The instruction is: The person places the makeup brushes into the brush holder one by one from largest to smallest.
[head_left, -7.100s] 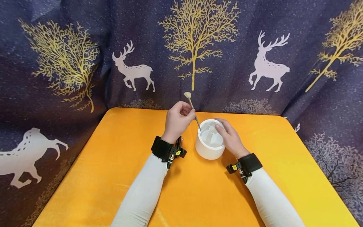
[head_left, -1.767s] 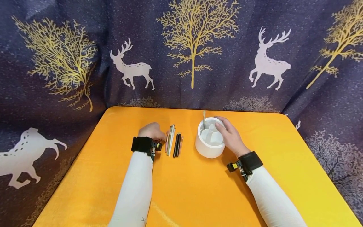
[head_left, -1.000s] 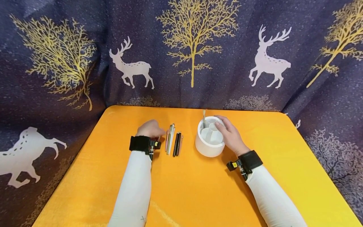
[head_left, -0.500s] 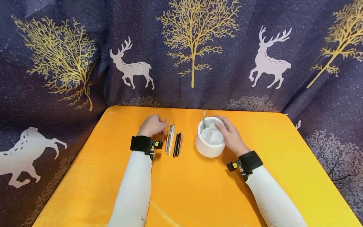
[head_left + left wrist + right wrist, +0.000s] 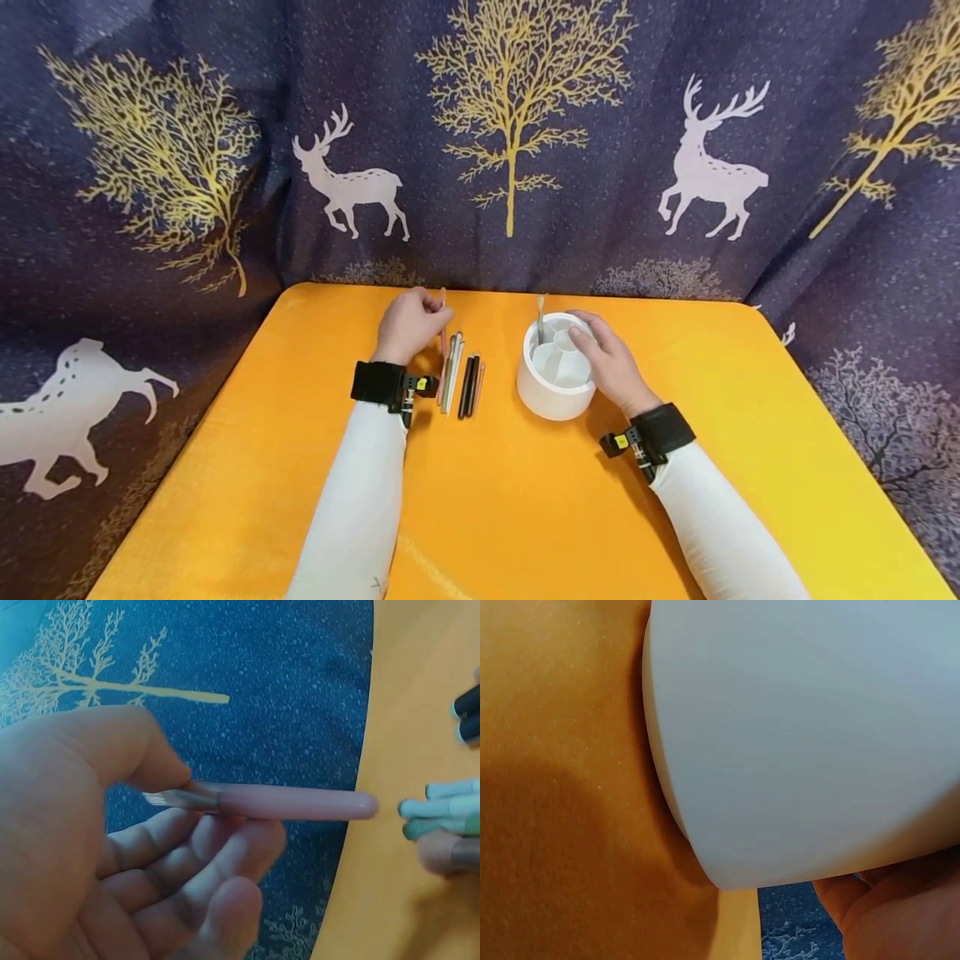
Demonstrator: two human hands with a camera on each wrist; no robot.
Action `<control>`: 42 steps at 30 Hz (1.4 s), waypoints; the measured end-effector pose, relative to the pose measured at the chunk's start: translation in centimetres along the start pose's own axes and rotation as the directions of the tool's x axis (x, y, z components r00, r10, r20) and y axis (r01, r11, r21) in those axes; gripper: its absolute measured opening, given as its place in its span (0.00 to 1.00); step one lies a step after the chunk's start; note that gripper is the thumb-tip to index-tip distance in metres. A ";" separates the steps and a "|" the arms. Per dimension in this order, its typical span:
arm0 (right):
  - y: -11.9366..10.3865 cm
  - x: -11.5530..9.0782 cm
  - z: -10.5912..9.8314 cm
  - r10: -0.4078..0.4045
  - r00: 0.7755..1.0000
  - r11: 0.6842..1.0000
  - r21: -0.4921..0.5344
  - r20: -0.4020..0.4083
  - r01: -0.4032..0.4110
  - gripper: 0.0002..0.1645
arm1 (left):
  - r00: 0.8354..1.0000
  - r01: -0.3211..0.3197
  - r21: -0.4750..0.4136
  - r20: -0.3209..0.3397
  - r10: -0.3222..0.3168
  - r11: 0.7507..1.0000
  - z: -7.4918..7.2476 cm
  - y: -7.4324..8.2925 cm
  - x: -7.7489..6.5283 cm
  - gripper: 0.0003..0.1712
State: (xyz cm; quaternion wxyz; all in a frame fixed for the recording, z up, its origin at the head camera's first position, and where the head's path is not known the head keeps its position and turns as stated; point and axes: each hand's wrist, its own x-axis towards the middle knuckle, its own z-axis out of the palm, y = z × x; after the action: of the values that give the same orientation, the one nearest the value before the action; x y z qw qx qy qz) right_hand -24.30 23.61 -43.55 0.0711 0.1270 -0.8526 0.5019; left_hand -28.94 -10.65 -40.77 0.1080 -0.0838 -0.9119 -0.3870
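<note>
a pink-handled brush [image 5: 300, 803] is pinched near its ferrule between the thumb and fingertips of the left hand [image 5: 408, 325], so those fingers are narrowed on it; its bristles are turned toward the palm. by the head view, this hand is placed at about ten o'clock from the loose brushes [image 5: 453, 375], which are laid side by side on the orange bench [image 5: 480, 504], pale ones toward nine o'clock and black brushes [image 5: 465, 388] nearer three. at three o'clock from that row, the white holder [image 5: 553, 402] is found, gripped at its two o'clock side by the right hand [image 5: 615, 358], the thumb laid over the rim and the far fingertips mostly hidden. at the holder's eleven o'clock, a standing brush [image 5: 540, 321] is kept with bristles up. the step in hand is judged to be the picking up of a single brush while the holder is steadied. for the next move, a carry toward three o'clock seems called for, handle end lowest, so that the rim is not knocked.
</note>
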 end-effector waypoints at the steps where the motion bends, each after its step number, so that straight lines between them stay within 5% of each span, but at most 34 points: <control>1: 0.0 0.0 -0.1 -0.001 1.000 1.000 0.000 0.000 0.001 0.32 | 1.000 -0.006 -0.007 -0.015 0.006 1.000 0.1 0.1 0.1 0.11; 22: 0.1 0.1 0.6 0.016 1.000 1.000 0.011 -0.022 -0.016 0.30 | 0.982 -0.142 -0.147 -0.149 0.120 0.979 0.8 2.7 -0.3 0.07; 32: 0.1 -0.1 0.2 0.012 1.000 1.000 0.011 -0.025 -0.012 0.32 | 0.979 -0.191 -0.322 -0.126 0.158 0.927 1.3 4.8 -0.8 0.12; 42: 0.2 0.0 0.2 0.020 1.000 1.000 0.011 -0.004 -0.020 0.32 | 0.970 -0.241 -0.411 -0.128 0.206 0.879 2.0 6.3 -0.9 0.04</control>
State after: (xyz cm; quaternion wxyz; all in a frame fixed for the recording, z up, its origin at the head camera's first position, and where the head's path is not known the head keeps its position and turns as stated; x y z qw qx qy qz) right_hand -24.35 23.49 -43.84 0.0673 0.1178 -0.8508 0.5077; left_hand -26.82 -4.95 -38.08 0.1679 -0.1940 -0.7852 -0.5636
